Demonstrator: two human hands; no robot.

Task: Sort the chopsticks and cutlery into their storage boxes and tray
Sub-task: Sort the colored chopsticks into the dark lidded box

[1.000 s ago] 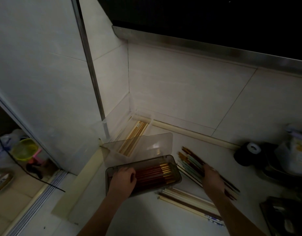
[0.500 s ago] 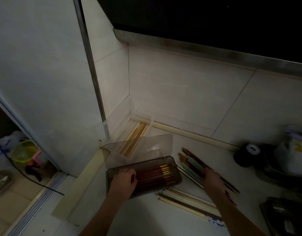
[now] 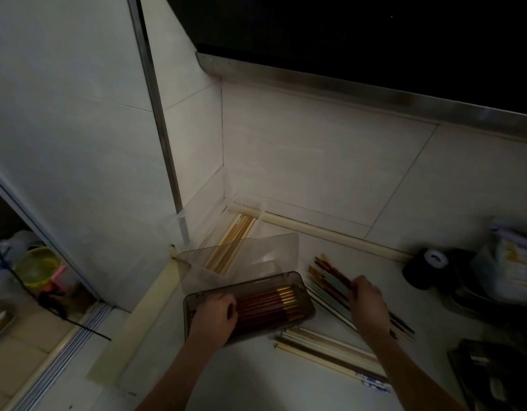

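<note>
Boxes: I am counting two, a smoked lidded box (image 3: 306,304) of red chopsticks (image 3: 265,305) under my left hand (image 3: 213,317), and a clear box (image 3: 241,232) beyond it. Left fingers are curling over the near box's end. My right hand (image 3: 367,304) is gripping loose chopsticks (image 3: 330,271); pale chopsticks (image 3: 324,348) are lying between my forearms.

Right fingers (image 3: 355,287) perhaps blurred, dim
</note>
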